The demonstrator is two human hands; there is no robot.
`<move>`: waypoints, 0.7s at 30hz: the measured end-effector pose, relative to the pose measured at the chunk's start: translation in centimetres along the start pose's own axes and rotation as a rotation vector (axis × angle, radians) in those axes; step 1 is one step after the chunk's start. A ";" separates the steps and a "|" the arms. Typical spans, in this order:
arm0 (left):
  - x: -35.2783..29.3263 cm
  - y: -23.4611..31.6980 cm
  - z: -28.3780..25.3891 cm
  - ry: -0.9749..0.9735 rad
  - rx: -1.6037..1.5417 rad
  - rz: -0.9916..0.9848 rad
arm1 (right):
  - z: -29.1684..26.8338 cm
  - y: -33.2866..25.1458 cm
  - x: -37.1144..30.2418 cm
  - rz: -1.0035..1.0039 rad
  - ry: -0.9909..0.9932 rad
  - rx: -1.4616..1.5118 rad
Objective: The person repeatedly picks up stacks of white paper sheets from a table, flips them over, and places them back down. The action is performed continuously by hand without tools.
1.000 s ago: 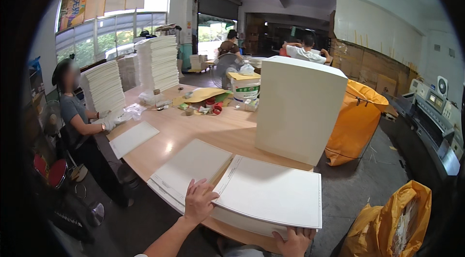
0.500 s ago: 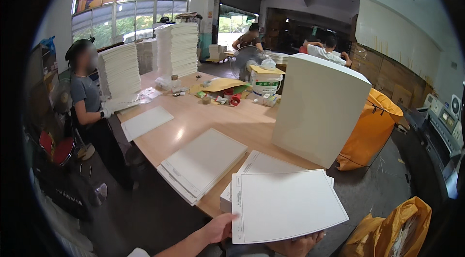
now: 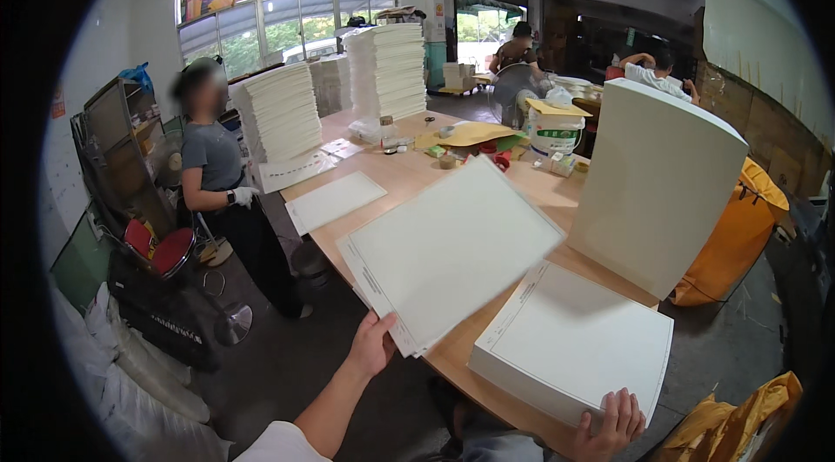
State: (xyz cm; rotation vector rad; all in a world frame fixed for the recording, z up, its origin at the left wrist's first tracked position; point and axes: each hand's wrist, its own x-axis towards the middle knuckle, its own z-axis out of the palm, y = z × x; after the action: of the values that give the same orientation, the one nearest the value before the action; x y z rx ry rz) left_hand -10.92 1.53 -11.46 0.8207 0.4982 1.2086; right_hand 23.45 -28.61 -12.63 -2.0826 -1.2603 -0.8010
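My left hand [image 3: 372, 344] pinches the lower left edge of a large white sheet with a thin printed border [image 3: 452, 244]. That sheet is tilted over the table's near edge and covers most of the low pile beneath it; whether it touches the pile I cannot tell. To the right, a thick stack of similar printed sheets [image 3: 583, 331] lies at the table's front edge. My right hand [image 3: 616, 423] rests on this stack's near right corner, fingers apart over the top edge, gripping nothing.
A tall block of blank sheets [image 3: 661, 184] stands behind the stack. Farther back are a white bucket [image 3: 557, 131], tape rolls and scissors [image 3: 429, 121]. Tall paper piles [image 3: 387, 70] rise at the far left, where a person [image 3: 213, 166] stands. Orange bags [image 3: 739, 236] stand to the right.
My left hand has carried the sheet up and left, from above the thick stack to above the low pile. My right hand has let go of it and lies on the stack. The view has turned left.
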 end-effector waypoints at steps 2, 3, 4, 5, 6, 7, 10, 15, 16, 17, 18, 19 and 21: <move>1.6 -0.9 -1.9 0.064 0.003 -0.033 | -0.2 0.0 0.0 -0.002 -0.002 -0.011; 2.5 -1.4 -3.0 0.097 0.005 -0.049 | -0.1 0.0 0.1 -0.003 -0.003 -0.012; 3.4 -2.7 -4.2 0.184 0.026 -0.070 | -0.2 0.0 0.1 -0.002 -0.002 -0.017; 3.9 -3.8 -5.5 0.214 0.079 -0.123 | -0.2 0.0 0.1 -0.005 -0.004 -0.021; 4.2 -4.9 -6.7 0.244 0.133 -0.178 | -0.3 0.0 0.1 -0.008 -0.007 -0.026; 4.3 -5.2 -6.7 0.271 0.185 -0.233 | -0.3 0.0 0.1 -0.010 -0.008 -0.034; 4.3 -5.3 -6.6 0.281 0.169 -0.250 | -0.2 0.1 0.2 -0.010 0.002 0.002; 4.0 -4.0 -7.1 0.215 0.041 -0.345 | -1.6 -0.5 0.8 0.013 -0.016 0.104; 3.2 -3.1 -6.7 0.204 0.097 -0.312 | -2.0 -0.1 0.7 0.033 -0.013 0.146; 2.2 -2.3 -5.7 0.192 0.152 -0.273 | -2.3 0.7 0.5 0.096 0.044 0.202; 0.7 -1.9 -3.5 0.332 0.362 -0.130 | -2.6 1.8 0.0 0.158 0.101 0.254; -0.4 -2.0 -2.0 0.474 0.571 0.021 | -3.0 2.7 -0.4 0.218 0.154 0.312; -1.4 -3.6 1.2 0.450 0.706 0.329 | -2.6 5.3 -1.2 0.492 0.263 0.413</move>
State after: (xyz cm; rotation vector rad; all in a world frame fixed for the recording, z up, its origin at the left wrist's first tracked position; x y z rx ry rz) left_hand -8.27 -0.61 -13.62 1.2634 1.2397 1.5538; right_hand 27.30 -33.20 -12.66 -1.7680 -0.6582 -0.5141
